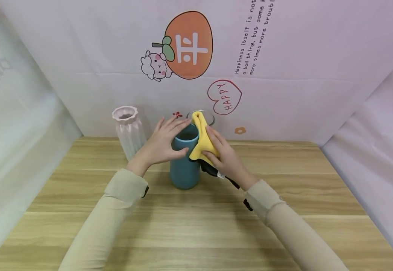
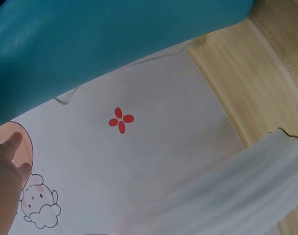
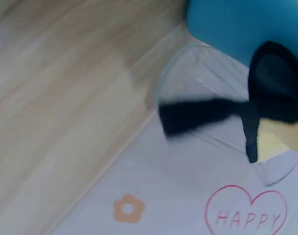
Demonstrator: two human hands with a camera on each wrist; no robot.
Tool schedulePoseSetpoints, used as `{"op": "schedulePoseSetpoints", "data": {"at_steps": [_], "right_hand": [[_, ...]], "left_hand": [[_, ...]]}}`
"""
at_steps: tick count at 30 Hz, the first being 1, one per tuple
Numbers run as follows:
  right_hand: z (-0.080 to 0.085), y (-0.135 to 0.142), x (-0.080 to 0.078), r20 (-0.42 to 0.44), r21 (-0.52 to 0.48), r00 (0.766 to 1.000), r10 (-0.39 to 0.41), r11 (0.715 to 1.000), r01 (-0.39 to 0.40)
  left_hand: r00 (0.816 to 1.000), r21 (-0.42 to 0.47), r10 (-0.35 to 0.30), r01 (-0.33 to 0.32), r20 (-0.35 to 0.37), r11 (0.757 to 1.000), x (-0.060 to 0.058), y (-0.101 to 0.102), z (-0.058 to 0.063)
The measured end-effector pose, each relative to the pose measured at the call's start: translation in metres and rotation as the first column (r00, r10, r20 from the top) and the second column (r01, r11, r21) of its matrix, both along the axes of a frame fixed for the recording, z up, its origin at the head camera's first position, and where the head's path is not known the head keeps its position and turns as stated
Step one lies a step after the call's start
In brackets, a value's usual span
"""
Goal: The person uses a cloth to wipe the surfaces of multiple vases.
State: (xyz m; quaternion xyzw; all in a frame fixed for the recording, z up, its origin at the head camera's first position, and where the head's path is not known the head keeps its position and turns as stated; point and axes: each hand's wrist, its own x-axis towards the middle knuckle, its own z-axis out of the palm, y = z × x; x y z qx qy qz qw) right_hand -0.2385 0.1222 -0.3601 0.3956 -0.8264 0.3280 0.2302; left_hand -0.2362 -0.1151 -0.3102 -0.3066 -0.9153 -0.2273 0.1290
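A tall blue vase [image 1: 184, 173] stands upright on the wooden table, its round mouth facing up. At its left side my left hand [image 1: 162, 142] is held with fingers spread and thumb apart, fingertips close by the rim. My right hand [image 1: 226, 160] pinches a folded yellow cloth [image 1: 204, 141] between thumb and fingers at the vase's right upper side. The cloth has a black edge, and a black strap [image 3: 202, 116] hangs from it in the right wrist view. The blue vase [image 2: 114, 44] fills the top of the left wrist view.
A ribbed pink-and-white vase [image 1: 128, 130] stands to the left, behind my left wrist. Behind the blue vase is a clear glass vase [image 3: 180, 81], partly hidden by the cloth. A printed white backdrop [image 1: 284, 101] hangs along the table's far edge.
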Motion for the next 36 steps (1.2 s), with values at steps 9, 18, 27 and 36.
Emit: {"op": "schedulePoseSetpoints", "data": {"at_steps": [9, 18, 27, 36], "right_hand": [[-0.022, -0.005, 0.001, -0.007, 0.035, 1.0, -0.013, 0.999, 0.013], [-0.066, 0.016, 0.013, 0.098, 0.355, 0.992, -0.079, 0.934, 0.04], [-0.074, 0.026, 0.013, 0.181, 0.41, 0.981, -0.074, 0.912, -0.007], [-0.038, 0.016, 0.003, 0.02, 0.121, 1.0, -0.004, 0.993, 0.001]], "left_hand": [[1.0, -0.02, 0.014, -0.013, 0.013, 1.0, -0.002, -0.001, -0.002], [0.999, -0.029, 0.029, -0.028, 0.041, 0.999, -0.001, 0.001, -0.001], [0.997, -0.012, 0.07, -0.071, -0.043, 0.997, 0.001, 0.002, -0.005], [0.995, -0.001, 0.057, -0.058, -0.081, 0.998, 0.001, -0.001, -0.004]]}}
